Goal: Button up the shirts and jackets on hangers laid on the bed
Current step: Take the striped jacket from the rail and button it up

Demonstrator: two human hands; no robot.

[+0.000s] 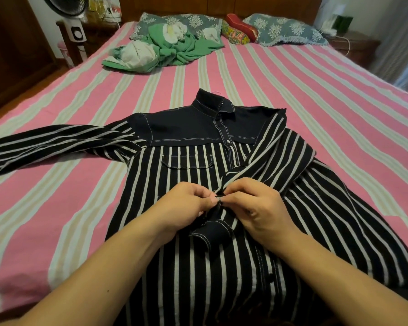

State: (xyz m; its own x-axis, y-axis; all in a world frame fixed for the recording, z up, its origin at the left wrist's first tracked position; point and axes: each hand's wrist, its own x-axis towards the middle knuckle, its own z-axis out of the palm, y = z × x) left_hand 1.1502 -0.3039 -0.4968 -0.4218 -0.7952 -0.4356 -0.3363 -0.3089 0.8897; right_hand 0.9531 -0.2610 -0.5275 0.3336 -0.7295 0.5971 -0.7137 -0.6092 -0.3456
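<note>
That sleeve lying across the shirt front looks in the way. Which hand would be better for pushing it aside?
Probably the right hand: the sleeve comes in from that side and its cuff lies just beneath it. Both hands are pinching the placket now.

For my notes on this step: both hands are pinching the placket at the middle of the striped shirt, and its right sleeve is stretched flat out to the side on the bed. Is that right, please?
Not quite. The left hand and right hand do pinch the placket at the middle of the striped shirt, but the right sleeve is folded across the shirt's front, its cuff by the hands. The head view shows the left sleeve stretched out on the bed.
</note>
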